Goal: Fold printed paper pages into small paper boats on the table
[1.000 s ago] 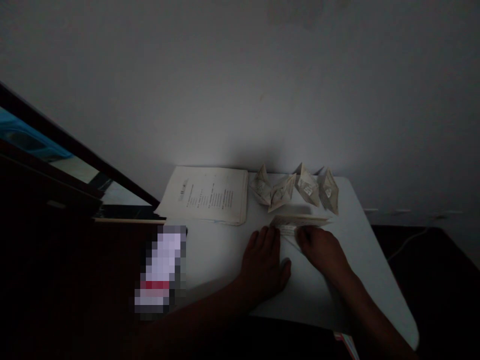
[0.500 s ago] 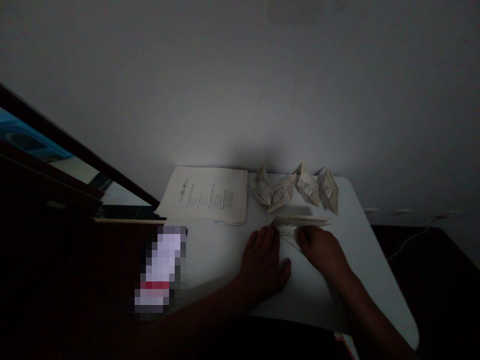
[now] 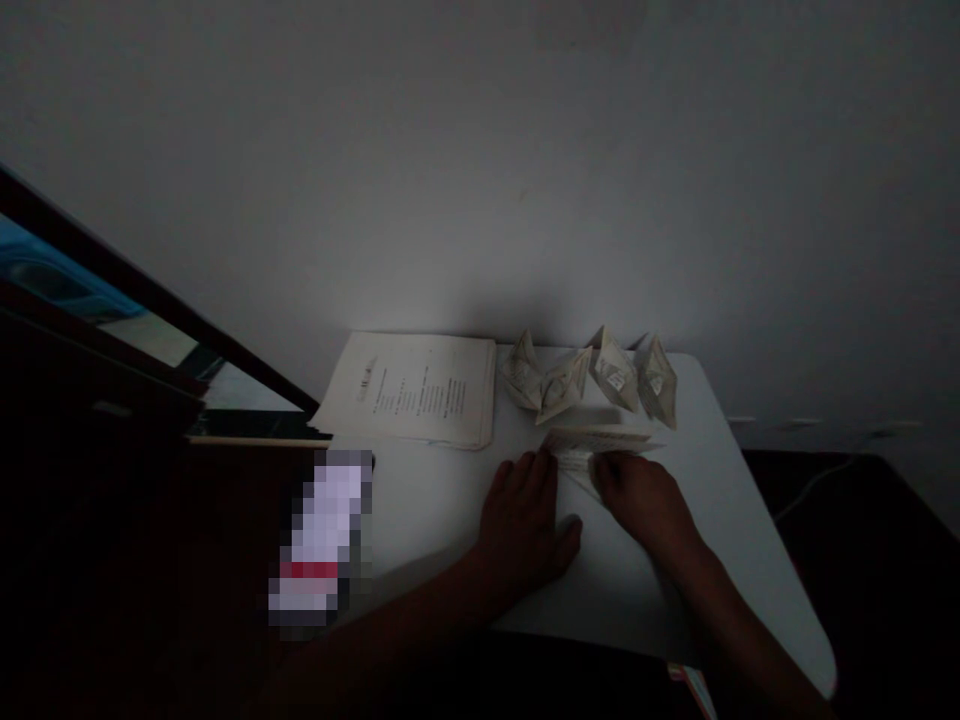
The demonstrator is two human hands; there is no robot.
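Note:
A partly folded sheet of printed paper (image 3: pixel 596 442) lies on the white table (image 3: pixel 735 520). My left hand (image 3: pixel 525 525) rests flat on the table with its fingers stretched out, the fingertips touching the paper's left corner. My right hand (image 3: pixel 645 500) presses down on the paper from the right, its fingers together on a fold. Behind the sheet stand several folded paper boats (image 3: pixel 592 378) in a row near the wall.
A stack of printed sheets (image 3: pixel 416 388) lies at the table's back left. A dark wooden frame with glass (image 3: pixel 150 330) leans at the left. A blurred white and red object (image 3: pixel 326 535) sits beside the table's left edge. The wall (image 3: pixel 480 150) is close behind.
Almost nothing differs. Both hands stay on the folded sheet, and the left hand has shifted very slightly.

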